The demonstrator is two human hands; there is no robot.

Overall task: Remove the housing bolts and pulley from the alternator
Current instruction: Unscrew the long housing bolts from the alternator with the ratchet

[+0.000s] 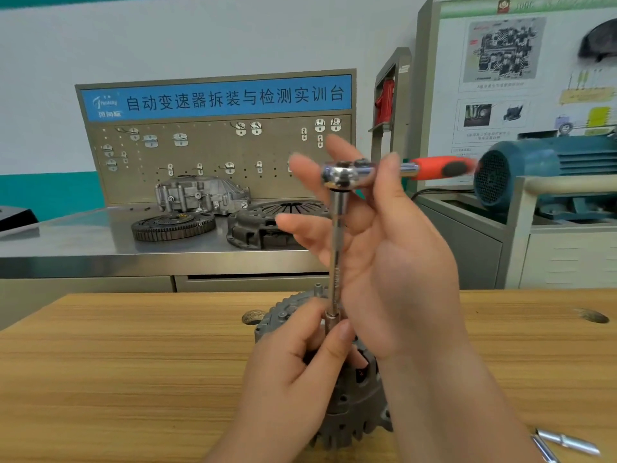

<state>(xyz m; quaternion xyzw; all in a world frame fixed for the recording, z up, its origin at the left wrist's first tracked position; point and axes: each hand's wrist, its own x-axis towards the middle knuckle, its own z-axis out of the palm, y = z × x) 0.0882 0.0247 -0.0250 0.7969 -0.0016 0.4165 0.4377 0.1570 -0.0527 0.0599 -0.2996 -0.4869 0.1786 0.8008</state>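
Steadying the tool stack over the alternator (347, 419), which stands on the wooden table (117, 379) at 6 o'clock in view, close to the person.

Hands: the left hand (293, 372) pinches the socket (333, 320) between thumb and fingertips, right at the housing top. The right hand (394, 262) is spread, fingers straight. The ratchet (344, 175) neck lies in the crook by the thumb, with its orange handle pointing to 3 o'clock.

Risks, judged:
- The extension bar (336, 248) is long and upright and the right hand's hold is loose. A side load could tip the socket off the bolt head and round it.
- Whether the socket is fully seated cannot be told, since the left hand covers the joint.
- Nothing clamps the alternator. Torque on the handle could turn or topple it unless the left hand shifts to brace the housing.
- The left fingertips sit beside the socket and could be nipped if it slips.

Count:
- ratchet 1, extension bar 1, socket 1, alternator 1
- loose silver tool pieces (567, 441) 2, at 4 o'clock from the alternator near the table edge
- housing bolts: none visible, loose or fitted
- pulley: hidden, cannot tell
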